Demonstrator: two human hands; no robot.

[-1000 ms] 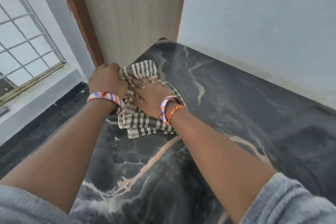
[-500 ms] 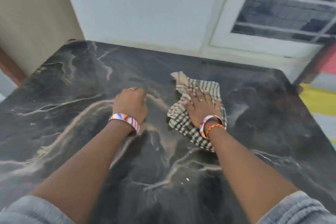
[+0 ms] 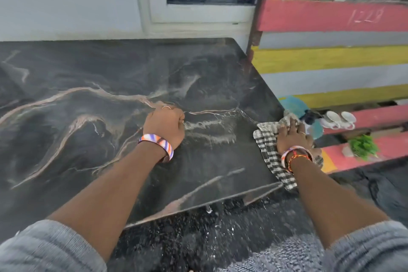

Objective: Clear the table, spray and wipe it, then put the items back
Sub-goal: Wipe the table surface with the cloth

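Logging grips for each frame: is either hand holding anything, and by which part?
The right hand presses flat on the checked cloth at the table's right edge. The left hand, curled, holds nothing visible.

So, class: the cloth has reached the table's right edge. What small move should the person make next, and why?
Probably draw the checked cloth back leftward under the right hand. It already overhangs the table's right edge, and wet streaks show beside the left hand, which rests fisted on the top.
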